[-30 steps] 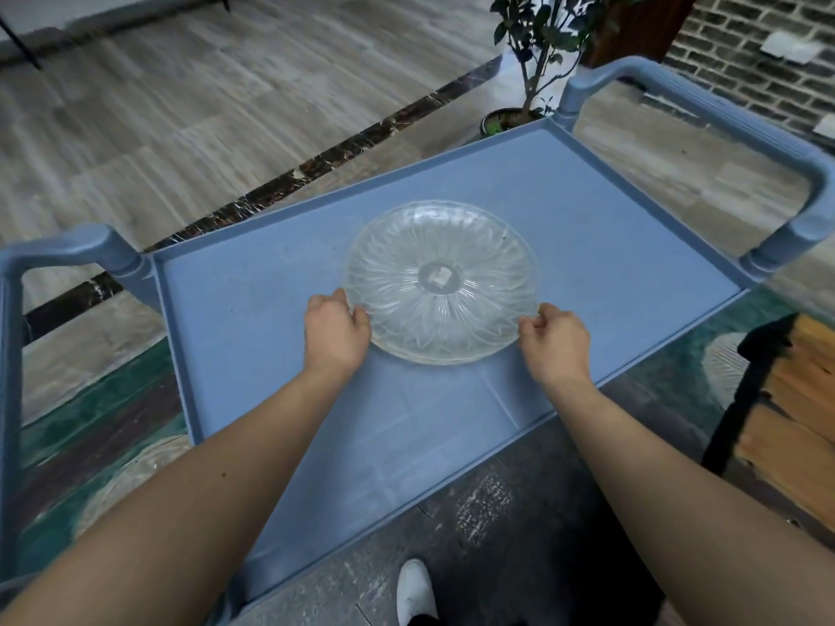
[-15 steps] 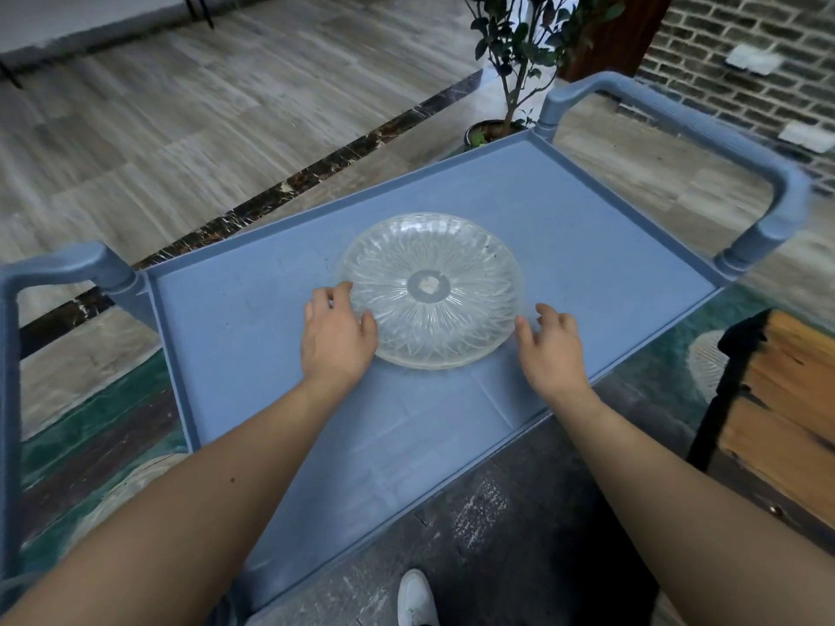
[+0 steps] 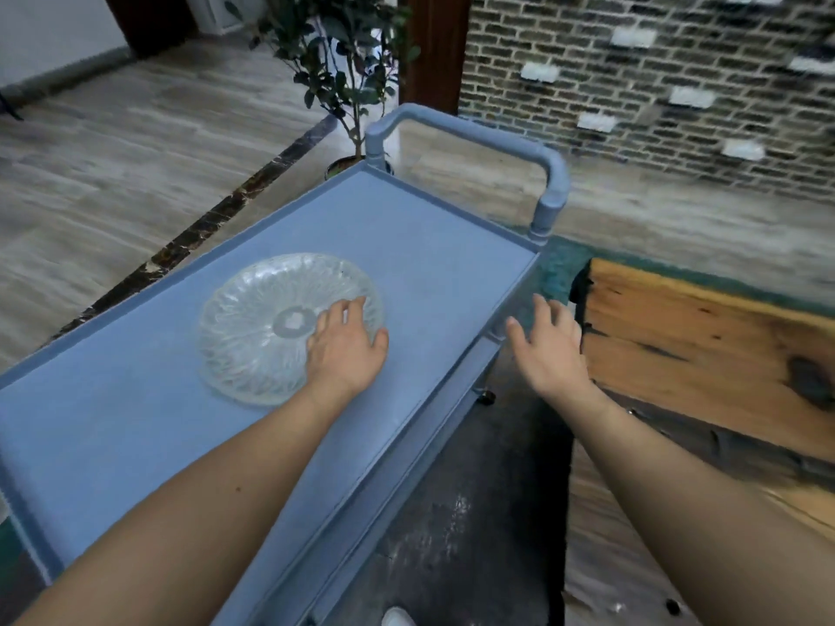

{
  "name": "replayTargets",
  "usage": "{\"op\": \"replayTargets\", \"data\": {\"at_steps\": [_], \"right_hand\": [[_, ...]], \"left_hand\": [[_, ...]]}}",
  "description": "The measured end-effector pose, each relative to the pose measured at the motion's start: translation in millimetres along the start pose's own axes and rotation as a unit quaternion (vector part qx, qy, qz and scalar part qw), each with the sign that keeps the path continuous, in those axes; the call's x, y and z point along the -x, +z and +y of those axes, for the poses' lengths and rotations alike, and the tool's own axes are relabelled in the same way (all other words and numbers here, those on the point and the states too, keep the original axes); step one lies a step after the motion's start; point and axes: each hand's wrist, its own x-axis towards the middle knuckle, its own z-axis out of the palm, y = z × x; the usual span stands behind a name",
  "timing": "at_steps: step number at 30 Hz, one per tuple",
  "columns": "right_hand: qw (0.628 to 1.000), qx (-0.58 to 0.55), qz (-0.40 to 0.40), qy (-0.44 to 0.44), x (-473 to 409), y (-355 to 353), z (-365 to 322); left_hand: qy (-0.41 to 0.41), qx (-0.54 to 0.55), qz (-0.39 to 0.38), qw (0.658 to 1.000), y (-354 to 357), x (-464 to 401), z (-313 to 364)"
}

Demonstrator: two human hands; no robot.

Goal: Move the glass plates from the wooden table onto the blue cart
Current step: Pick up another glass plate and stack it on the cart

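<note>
A clear cut-glass plate (image 3: 266,327) lies flat on the top shelf of the blue cart (image 3: 424,246). My left hand (image 3: 345,347) hovers over the plate's near right edge with the fingers spread and nothing held. My right hand (image 3: 549,347) is open in the air past the cart's right rim, between the cart and the wooden table (image 3: 705,350). No plates show on the visible part of the table.
The cart's grey-blue handle (image 3: 510,146) rises at its far end. A potted plant (image 3: 348,74) stands behind the cart and a brick wall (image 3: 655,83) runs at the right. Dark floor lies between the cart and the table.
Both hands have let go of the plate, which now rests on the cart. My view has swung right toward the wooden table, and my right hand has moved off the cart.
</note>
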Motion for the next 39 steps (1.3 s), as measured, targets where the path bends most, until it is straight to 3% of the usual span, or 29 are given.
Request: {"op": "replayTargets", "data": {"at_steps": [11,19,24,30,39], "right_hand": [[0.99,-0.01,0.07,0.121,50.8,-109.7,156.5],[0.966,-0.031,0.136,0.219,118.8,-182.3,288.6],[0.939,-0.043,0.17,0.294,183.2,-229.2,383.8],[0.914,-0.049,0.205,0.348,245.0,-265.5,471.7],[0.853,-0.057,0.259,0.449,347.6,-305.8,586.4]], "left_hand": [[0.144,-0.021,-0.07,0.987,75.5,29.5,165.3],[0.254,-0.054,-0.138,0.956,146.0,108.3,296.9],[0.332,-0.078,-0.171,0.925,196.8,184.9,390.3],[0.388,-0.088,-0.2,0.895,240.8,262.2,468.0],[0.494,-0.107,-0.258,0.823,312.0,376.9,572.9]]}}
